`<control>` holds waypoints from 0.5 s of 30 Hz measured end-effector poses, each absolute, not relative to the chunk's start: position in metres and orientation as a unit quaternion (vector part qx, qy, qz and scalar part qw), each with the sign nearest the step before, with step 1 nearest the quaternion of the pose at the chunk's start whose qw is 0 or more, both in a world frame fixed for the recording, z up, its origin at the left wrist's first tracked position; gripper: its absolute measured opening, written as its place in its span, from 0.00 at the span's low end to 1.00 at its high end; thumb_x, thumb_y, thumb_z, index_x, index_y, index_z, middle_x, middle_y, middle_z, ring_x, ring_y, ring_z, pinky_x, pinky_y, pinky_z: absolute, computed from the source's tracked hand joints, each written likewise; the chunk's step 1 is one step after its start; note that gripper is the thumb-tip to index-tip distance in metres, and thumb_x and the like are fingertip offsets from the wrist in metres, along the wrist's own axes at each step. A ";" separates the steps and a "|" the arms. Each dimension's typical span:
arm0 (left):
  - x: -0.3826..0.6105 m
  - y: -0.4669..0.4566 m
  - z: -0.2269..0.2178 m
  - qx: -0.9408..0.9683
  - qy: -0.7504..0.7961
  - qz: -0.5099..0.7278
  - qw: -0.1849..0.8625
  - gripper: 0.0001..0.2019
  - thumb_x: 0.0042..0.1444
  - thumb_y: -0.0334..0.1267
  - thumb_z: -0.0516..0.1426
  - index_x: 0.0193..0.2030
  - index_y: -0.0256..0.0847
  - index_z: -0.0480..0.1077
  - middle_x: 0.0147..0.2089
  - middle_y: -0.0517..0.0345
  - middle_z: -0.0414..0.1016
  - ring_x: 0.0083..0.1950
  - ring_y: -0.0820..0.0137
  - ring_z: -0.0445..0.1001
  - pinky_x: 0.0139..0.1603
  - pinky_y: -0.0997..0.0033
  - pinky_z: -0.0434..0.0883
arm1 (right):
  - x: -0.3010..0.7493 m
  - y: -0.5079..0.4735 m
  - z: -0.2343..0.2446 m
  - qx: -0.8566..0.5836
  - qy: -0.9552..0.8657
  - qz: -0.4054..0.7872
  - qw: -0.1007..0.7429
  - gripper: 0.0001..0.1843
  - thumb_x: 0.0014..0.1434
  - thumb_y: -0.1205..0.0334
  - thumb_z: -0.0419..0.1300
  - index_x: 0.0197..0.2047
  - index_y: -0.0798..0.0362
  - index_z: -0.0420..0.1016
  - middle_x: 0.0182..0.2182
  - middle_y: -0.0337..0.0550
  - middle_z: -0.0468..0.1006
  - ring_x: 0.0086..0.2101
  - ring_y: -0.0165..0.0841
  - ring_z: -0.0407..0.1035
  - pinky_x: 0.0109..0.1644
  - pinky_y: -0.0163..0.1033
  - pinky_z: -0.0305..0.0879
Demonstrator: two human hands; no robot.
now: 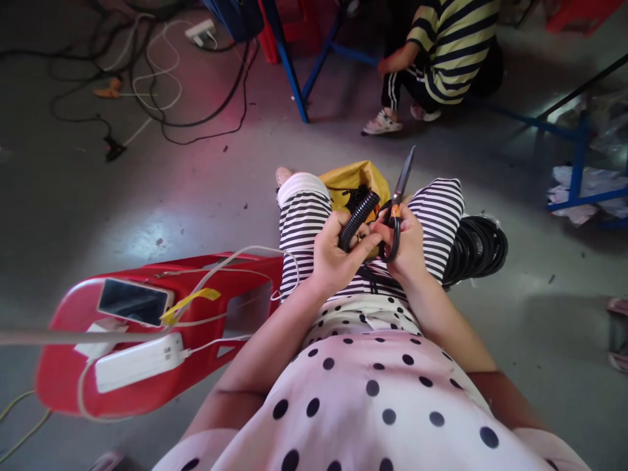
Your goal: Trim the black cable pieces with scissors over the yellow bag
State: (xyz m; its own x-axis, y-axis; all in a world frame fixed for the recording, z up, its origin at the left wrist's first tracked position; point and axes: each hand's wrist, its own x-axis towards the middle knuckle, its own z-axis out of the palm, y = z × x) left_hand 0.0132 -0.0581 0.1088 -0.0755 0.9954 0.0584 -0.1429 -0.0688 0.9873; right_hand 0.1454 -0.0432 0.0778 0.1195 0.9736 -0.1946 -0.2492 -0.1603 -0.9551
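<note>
My left hand (338, 252) is closed around a short black corrugated tube (360, 219), which slants up and to the right. Close beside it, my right hand (406, 245) grips a pair of scissors (402, 176) with black handles, the blades pointing up and away from me. The fingertips of both hands nearly meet over my lap, and what lies between them is too small to make out. Beyond the hands, between my knees, is a yellow bag (354, 173) with black pieces inside. A coil of black tubing (478, 248) lies on the floor by my right leg.
A red stool (142, 386) at my left carries a phone (135, 301), a white power bank (139, 362) and cables. Tangled cords (147, 98) lie on the floor at upper left. Ahead, a person in a striped shirt (458, 49) crouches near a blue metal frame (289, 59).
</note>
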 end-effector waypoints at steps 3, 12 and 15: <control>0.016 -0.063 0.108 0.442 0.496 0.565 0.490 0.18 0.49 0.32 0.73 0.32 0.43 0.65 0.27 0.66 0.70 0.26 0.78 0.61 0.32 0.74 0.68 | 0.142 -0.044 0.079 -0.512 -0.361 0.554 0.548 0.23 0.50 0.51 0.78 0.38 0.44 0.68 0.28 0.31 0.74 0.30 0.32 0.75 0.33 0.36 0.75; 0.020 -0.062 0.110 0.316 0.542 0.561 0.540 0.19 0.48 0.32 0.71 0.39 0.43 0.64 0.37 0.66 0.72 0.20 0.84 0.60 0.18 0.78 0.58 | 0.138 -0.045 0.084 -0.534 -0.357 0.495 0.584 0.21 0.53 0.54 0.77 0.38 0.45 0.69 0.29 0.30 0.74 0.24 0.27 0.70 0.29 0.35 0.73; 0.016 -0.058 0.107 0.303 0.546 0.526 0.578 0.18 0.50 0.35 0.70 0.40 0.43 0.65 0.39 0.65 0.76 0.16 0.85 0.60 0.13 0.77 0.56 | 0.139 -0.045 0.080 -0.527 -0.346 0.489 0.604 0.20 0.53 0.54 0.77 0.39 0.45 0.69 0.29 0.29 0.74 0.22 0.26 0.68 0.28 0.34 0.71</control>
